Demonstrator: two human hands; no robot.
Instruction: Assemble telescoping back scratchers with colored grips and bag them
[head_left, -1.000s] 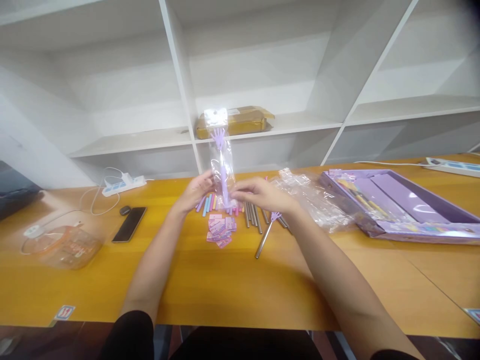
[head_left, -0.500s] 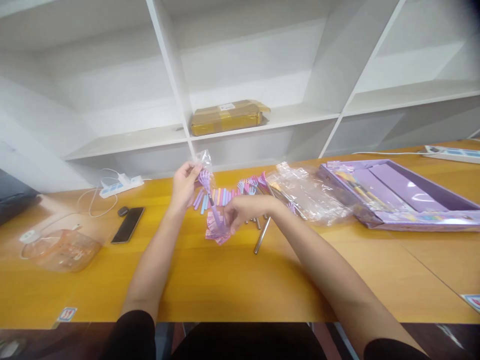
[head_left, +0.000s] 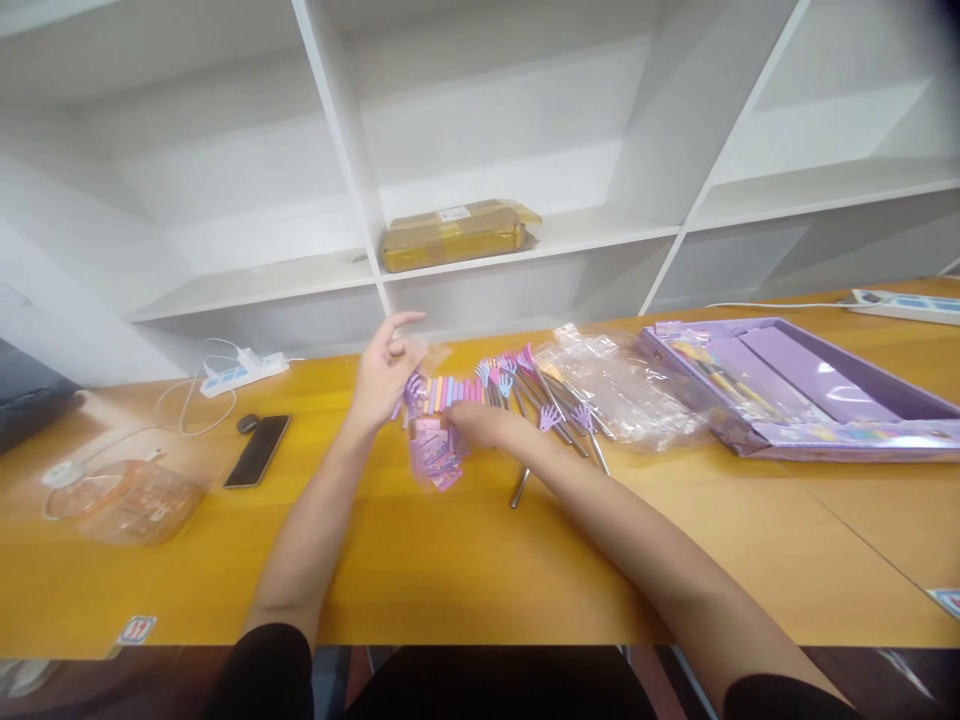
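Beyond the cards (head_left: pixel 438 462), the left hand (head_left: pixel 380 375) pinches the clear bag (head_left: pixel 433 356) — likely light, slippery, best held edgewise; right hand's (head_left: pixel 475 424) grip — can't tell.

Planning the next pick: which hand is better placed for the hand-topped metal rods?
Probably the right hand: it is nearer those rods; the left hand is farther, at the clear bag.

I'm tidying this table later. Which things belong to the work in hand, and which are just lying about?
Part of the job, it seems:
clear bag held in the left hand
small cards
coloured tubes
metal rods, some with hand-shaped heads
pile of clear bags
purple tray, perhaps

Probably just lying about:
phone
plastic jar
power strips
taped parcel
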